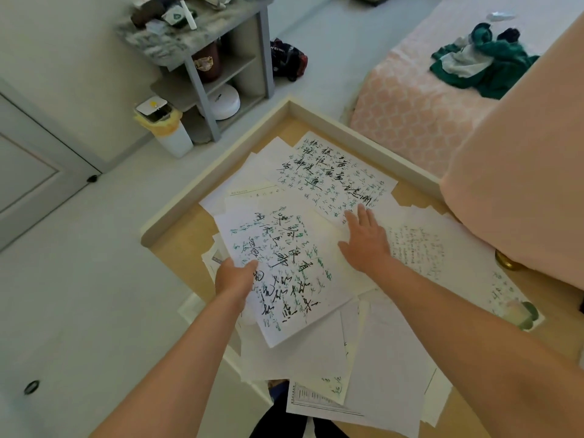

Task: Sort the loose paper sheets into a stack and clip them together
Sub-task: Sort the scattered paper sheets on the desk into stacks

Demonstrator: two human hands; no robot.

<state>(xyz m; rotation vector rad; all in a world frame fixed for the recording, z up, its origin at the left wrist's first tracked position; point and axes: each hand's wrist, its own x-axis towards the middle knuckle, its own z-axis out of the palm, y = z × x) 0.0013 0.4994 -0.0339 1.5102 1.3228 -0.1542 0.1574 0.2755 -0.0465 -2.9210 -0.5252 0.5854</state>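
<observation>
A light wooden bench with a raised white rim (347, 129) carries a spread of loose white paper sheets (388, 358). They overlap at all angles, some blank and some written on, and a few hang over the near edge. The left hand (235, 275) pinches the left edge of a white sheet covered in black and green brush writing (284, 273), thumb on top and the other fingers hidden under the paper. This sheet lies tilted over the middle of the spread. The right hand (363, 238) rests flat on the papers just beside it, fingers straight and slightly spread, holding nothing. Its fingertips touch the near edge of a second written sheet (331, 175) that lies farther back, near the rim. Beyond the bench stands a bed with a pink patterned cover (410, 105), with a crumpled green and grey garment (483, 64) on it. To the left are a grey shelf unit (202, 77) and a white bin with a yellow liner (167, 131) on the floor.
</observation>
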